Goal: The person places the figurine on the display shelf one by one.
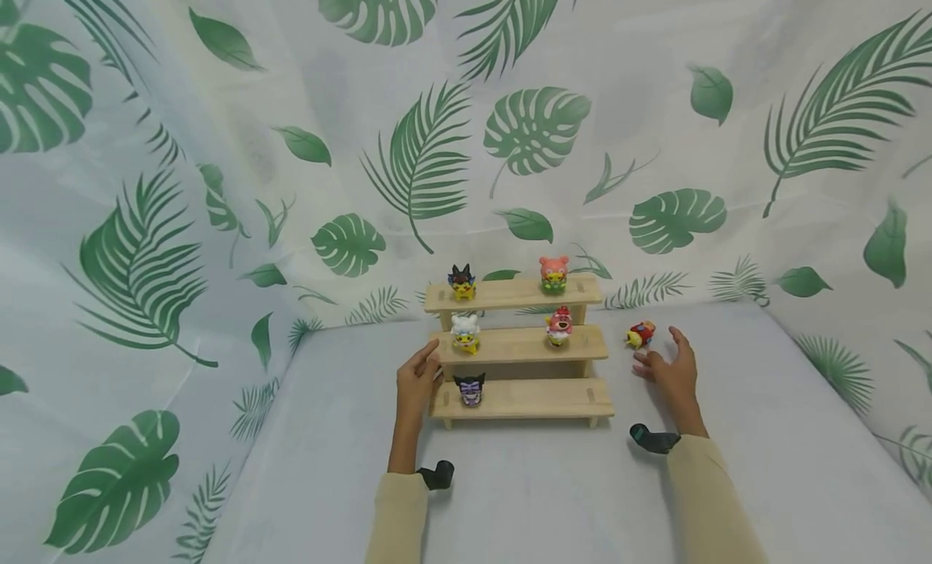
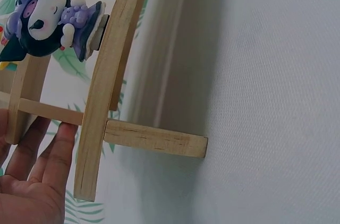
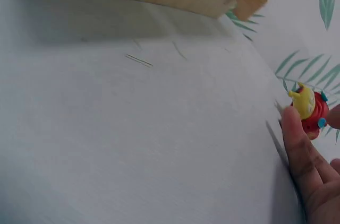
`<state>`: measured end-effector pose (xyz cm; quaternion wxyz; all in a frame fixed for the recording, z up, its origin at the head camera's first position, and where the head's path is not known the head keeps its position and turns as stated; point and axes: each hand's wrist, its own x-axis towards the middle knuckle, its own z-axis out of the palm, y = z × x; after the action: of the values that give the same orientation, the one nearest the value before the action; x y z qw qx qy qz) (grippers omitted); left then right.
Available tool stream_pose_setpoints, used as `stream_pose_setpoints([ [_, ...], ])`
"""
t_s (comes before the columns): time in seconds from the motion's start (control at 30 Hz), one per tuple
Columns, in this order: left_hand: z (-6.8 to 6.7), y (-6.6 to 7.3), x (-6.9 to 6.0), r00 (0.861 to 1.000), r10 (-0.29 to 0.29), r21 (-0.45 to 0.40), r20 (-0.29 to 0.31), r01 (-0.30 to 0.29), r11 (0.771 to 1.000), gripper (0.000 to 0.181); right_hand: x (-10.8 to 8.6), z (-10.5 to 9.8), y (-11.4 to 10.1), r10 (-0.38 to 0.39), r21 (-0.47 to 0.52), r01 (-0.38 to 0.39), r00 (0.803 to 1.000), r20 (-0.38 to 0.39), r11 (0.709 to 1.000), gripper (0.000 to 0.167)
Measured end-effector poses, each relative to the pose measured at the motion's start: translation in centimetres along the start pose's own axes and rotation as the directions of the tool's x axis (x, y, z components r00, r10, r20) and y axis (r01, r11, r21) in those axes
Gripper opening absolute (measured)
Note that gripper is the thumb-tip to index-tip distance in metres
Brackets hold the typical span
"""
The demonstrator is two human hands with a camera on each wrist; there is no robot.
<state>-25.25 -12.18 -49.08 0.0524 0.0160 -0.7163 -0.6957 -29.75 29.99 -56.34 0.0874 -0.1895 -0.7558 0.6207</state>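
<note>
A three-tier wooden display shelf (image 1: 520, 398) stands on the table. My left hand (image 1: 418, 378) is at its left end, by the middle tier. In the left wrist view its extended fingers (image 2: 59, 155) touch or nearly touch the side bar; the thumb is mostly out of sight. My right hand (image 1: 673, 378) reaches with spread fingers beside a red-and-yellow toy figurine (image 1: 641, 334) that lies tipped on the table, right of the shelf. In the right wrist view this figurine (image 3: 311, 110) appears between thumb and fingers, with no clear grip on it.
The top tier bears a black-eared figurine (image 1: 462, 283) and a pink bear-hooded one (image 1: 553, 275). On the middle tier are a white-hooded figurine (image 1: 465, 334) and a pink-red one (image 1: 559, 328). A purple-black figurine (image 1: 471, 390) stands at the bottom left. Leaf-print cloth (image 1: 451, 200) hangs behind.
</note>
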Motion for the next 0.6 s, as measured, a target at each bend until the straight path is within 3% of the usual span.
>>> stream_pose_setpoints([
  [0.13, 0.1, 0.1, -0.1, 1.000, -0.001, 0.008, -0.001, 0.001, 1.000, 0.040, 0.5, -0.9, -0.5, -0.046, -0.002, 0.047, 0.988, 0.151, 0.999, 0.075],
  [0.37, 0.2, 0.5, -0.1, 1.000, -0.011, 0.029, -0.016, 0.012, 1.000, 0.039, 1.5, -1.7, -1.3, -0.077, -0.094, 0.117, 0.933, 0.352, 0.989, 0.079],
  [0.47, 0.2, 0.0, 0.2, 1.000, -0.012, 0.028, -0.025, 0.013, 1.000, 0.038, 1.9, -1.5, -1.3, -0.055, -0.172, 0.128, 0.926, 0.374, 0.977, 0.076],
  [0.6, 0.2, -1.7, 0.9, 0.999, -0.010, 0.012, -0.030, 0.010, 1.000, 0.038, 2.2, -1.1, -1.0, -0.039, -0.279, 0.141, 0.939, 0.341, 0.950, 0.072],
])
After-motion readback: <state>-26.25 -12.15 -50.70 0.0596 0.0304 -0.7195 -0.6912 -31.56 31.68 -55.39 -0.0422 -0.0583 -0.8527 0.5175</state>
